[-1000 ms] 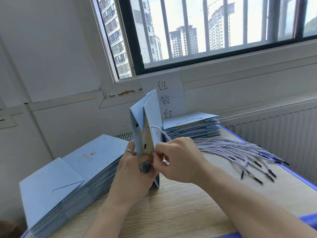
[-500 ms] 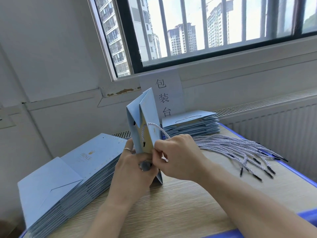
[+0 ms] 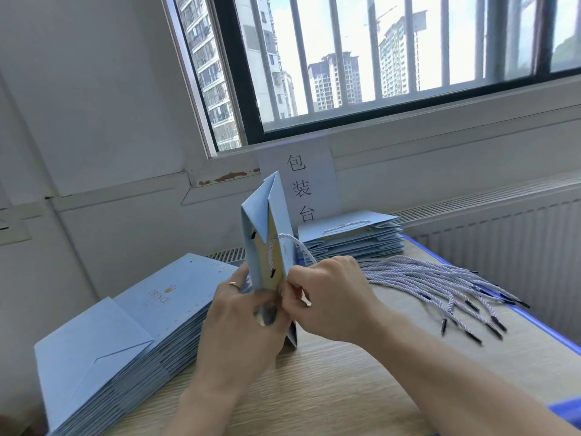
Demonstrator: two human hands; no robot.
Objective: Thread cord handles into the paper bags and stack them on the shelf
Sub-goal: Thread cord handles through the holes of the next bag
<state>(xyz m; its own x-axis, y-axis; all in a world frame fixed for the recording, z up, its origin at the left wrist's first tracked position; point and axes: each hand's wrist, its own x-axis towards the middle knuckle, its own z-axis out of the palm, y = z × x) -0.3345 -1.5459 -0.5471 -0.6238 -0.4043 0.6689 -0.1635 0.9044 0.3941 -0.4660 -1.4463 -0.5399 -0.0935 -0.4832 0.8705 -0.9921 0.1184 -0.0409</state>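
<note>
Wooden table (image 3: 345, 388) below a barred window (image 3: 377, 58) carried the work. One bag (image 3: 257, 247) stood upright at table centre, its top edges parted, gripped near its lower edge by the curled fingers of the left hand (image 3: 239, 328). Right hand (image 3: 333, 297), at 3 o'clock of the bag and touching it, pinched the cord (image 3: 295, 242), which looped up to the bag's face. Flat bags (image 3: 132, 325) lay stacked at 8 o'clock, corded bags (image 3: 352, 237) at 1 o'clock, loose cords (image 3: 434, 278) at 3 o'clock. Paper sign (image 3: 301, 184) hung at 12 o'clock.
</note>
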